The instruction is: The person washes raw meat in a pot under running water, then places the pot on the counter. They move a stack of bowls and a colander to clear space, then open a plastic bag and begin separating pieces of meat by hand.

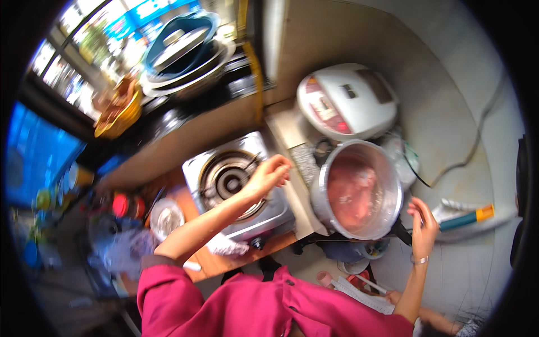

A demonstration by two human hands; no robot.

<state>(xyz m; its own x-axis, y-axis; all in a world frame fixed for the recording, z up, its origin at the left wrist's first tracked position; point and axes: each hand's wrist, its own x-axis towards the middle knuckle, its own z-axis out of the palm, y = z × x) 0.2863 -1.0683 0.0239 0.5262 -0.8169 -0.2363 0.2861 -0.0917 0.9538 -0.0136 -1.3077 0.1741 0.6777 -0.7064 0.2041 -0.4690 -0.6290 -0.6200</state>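
My left hand (271, 175) hovers above the right side of a single-burner gas stove (233, 180), its fingers loosely curled and holding nothing. To the stove's right stands a metal pressure cooker pot (322, 210), lidless, with reddish-pink meat (351, 191) in liquid inside. My right hand (423, 223) is raised just right of the pot, near its black handle (402, 234); the fingers are bent and slightly apart, with nothing seen in them. A bracelet is on that wrist. Behind the pot sits a white rice cooker (353, 99).
Stacked basins (189, 46) and a yellow basket (122, 113) stand on the black ledge by the window. Left of the stove are a plastic tub (167, 217) and a red-lidded jar (122, 205). A teal-handled tool (459, 222) lies at right. Another person's arm (438, 321) shows at lower right.
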